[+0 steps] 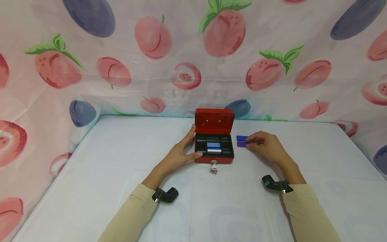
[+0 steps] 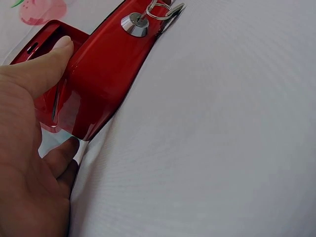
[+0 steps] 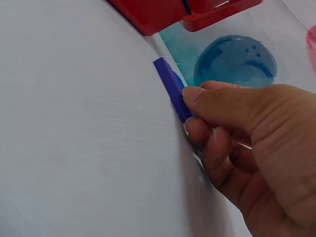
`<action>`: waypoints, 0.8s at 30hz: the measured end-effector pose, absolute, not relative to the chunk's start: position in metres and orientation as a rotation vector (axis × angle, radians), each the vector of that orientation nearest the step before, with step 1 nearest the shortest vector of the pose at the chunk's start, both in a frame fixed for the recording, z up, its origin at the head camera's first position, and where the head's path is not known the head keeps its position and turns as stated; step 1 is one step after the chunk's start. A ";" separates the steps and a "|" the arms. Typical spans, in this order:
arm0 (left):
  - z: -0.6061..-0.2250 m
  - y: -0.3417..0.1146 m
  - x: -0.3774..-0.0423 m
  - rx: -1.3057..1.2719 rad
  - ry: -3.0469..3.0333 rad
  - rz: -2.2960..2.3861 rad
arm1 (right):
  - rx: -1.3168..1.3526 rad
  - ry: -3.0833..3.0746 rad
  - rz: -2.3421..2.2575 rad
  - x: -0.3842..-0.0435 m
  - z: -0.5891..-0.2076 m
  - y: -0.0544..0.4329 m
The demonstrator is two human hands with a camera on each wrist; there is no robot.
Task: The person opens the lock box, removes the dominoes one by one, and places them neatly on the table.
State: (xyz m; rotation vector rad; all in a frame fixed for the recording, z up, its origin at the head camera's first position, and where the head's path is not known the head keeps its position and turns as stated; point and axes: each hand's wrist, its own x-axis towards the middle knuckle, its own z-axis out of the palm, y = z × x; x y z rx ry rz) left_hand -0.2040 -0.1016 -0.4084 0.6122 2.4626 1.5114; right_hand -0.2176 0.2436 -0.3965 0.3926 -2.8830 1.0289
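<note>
A red cash box point(image 1: 214, 160) stands with its lid point(image 1: 214, 121) raised and a black tray point(image 1: 225, 139) inside. In the tray lie a light blue block point(image 1: 213, 145), a darker blue strip and a white block point(image 1: 214, 151). My left hand point(image 1: 176, 155) spans the box's left side. Its thumb point(image 2: 49, 64) rests on the front corner, and the forefinger reaches toward the hinge. Right of the box, my right hand point(image 1: 266, 145) pinches the end of a flat purple block point(image 3: 170, 89). A blue block point(image 1: 242, 138) lies just behind it, by the forefinger.
Keys on a ring point(image 1: 213, 169) hang from the lock point(image 2: 135, 24) on the box's front. White cloth point(image 1: 105, 168) covers the table. A fruit-printed curtain point(image 1: 121, 97) rises behind it and along the sides.
</note>
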 end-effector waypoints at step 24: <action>-0.410 -0.102 -0.205 0.611 2.462 1.510 | 0.399 -2.831 1.079 -0.215 -0.376 0.245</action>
